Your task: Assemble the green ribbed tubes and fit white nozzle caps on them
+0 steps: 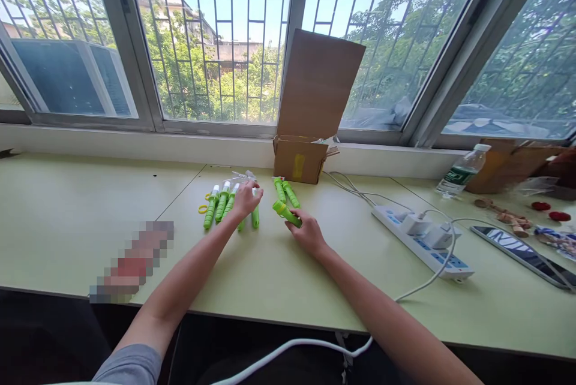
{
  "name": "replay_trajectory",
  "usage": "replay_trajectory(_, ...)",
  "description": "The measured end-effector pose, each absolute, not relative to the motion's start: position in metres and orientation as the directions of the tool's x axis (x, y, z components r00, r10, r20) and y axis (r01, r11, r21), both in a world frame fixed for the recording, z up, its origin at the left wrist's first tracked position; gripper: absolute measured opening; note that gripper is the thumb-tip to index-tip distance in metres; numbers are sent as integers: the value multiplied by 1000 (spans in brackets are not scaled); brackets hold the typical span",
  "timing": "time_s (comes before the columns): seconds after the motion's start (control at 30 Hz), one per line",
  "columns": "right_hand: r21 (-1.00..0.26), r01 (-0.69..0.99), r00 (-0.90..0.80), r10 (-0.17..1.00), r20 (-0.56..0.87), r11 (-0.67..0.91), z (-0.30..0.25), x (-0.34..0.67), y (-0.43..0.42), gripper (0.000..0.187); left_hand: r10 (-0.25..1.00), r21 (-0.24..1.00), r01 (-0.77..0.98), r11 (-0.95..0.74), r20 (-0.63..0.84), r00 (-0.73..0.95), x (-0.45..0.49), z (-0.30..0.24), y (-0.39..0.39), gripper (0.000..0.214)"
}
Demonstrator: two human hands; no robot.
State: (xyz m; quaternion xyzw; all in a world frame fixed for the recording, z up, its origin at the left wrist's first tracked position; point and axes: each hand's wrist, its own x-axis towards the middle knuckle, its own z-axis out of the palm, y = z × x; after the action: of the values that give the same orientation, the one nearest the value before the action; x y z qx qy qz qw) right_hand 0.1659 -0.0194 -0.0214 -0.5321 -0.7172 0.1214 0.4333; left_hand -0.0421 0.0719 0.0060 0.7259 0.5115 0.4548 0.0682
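Observation:
My right hand is closed around a green ribbed tube, its wider end pointing to the left, just above the table. Over a row of similar green tubes, my left hand bends its fingers around the white top of a green tube at the row's right end. Left of that hand, several green tubes with white tops lie side by side. A yellow ring sits beside them. Two more green tubes lie in front of the cardboard box. Small clear plastic pieces are behind the left hand.
An open cardboard box stands against the window sill. To the right are a white power strip with plugs and cables, a phone, a plastic bottle and wooden pieces. A blurred patch covers something at left.

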Motion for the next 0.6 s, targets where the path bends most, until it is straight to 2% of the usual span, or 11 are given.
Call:
replay_trajectory(0.23, -627, 675, -46, 870, 490, 389, -22, 165, -22, 31, 889, 418, 878, -234, 457, 20, -58, 15, 104, 20)
replay_trajectory(0.6, -582, 732, -51, 881, 471, 353, -20, 163, -23, 33, 961, 318, 945, -76, 276, -15, -57, 12, 118, 44)
